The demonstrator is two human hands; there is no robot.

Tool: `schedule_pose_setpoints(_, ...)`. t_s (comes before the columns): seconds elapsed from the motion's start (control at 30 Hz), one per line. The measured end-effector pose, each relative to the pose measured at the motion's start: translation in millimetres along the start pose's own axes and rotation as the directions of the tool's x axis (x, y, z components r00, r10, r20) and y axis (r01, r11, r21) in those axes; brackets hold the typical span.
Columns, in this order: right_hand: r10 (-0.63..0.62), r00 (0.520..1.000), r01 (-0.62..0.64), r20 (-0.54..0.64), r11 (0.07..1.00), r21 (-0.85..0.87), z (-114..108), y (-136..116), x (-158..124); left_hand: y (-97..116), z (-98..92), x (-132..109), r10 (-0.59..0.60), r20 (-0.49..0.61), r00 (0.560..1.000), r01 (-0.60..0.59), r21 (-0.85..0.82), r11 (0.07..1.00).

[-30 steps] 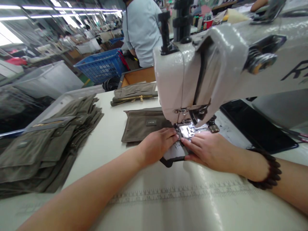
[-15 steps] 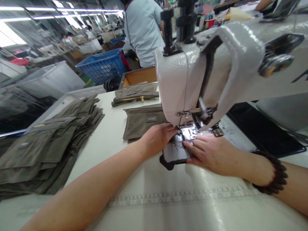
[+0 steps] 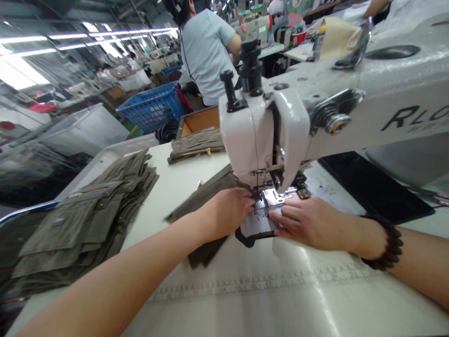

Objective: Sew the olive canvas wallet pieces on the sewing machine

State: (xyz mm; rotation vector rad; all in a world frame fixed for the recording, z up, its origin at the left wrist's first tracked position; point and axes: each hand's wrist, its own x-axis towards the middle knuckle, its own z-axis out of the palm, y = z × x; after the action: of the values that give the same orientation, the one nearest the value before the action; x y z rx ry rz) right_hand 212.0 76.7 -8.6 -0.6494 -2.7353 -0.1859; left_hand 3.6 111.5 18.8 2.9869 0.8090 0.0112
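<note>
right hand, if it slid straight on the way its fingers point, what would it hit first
Most likely the left hand: the right hand points left across the dark-edged grey plate under the white sewing machine, toward its fingertips. Depth is unclear.

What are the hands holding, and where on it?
Left hand holds the olive fabric piece at its end under the sewing machine; right hand rests flat alongside, holding nothing.
</note>
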Motion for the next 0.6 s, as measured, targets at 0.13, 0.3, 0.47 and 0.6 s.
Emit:
schedule_pose_setpoints(0.13, -0.104, 0.993, 0.099, 0.063, 0.992, 0.073, -5, 0, -3, 19, -11.4, -15, -0.041, 0.015, 0.999, 0.044, -0.244, 0.969)
schedule_pose_setpoints(0.3, -0.104, 0.994, 0.100, 0.043, 0.992, 0.075, -11, -3, -5, 33, 5.2, -30, -0.266, -0.164, 0.950, 0.162, -0.472, 0.867)
schedule_pose_setpoints(0.47, -0.013, 0.993, 0.003, 0.121, 0.997, 0.081, -5, -16, -3, 38, 17.3, -34, -0.362, -0.242, 0.900, 0.198, -0.512, 0.836)
schedule_pose_setpoints(0.6, 0.032, 0.982, -0.036, 0.185, 0.999, 0.018, 0, -22, -3, 41, 17.9, -32, -0.205, -0.216, 0.955, 0.115, -0.366, 0.924)
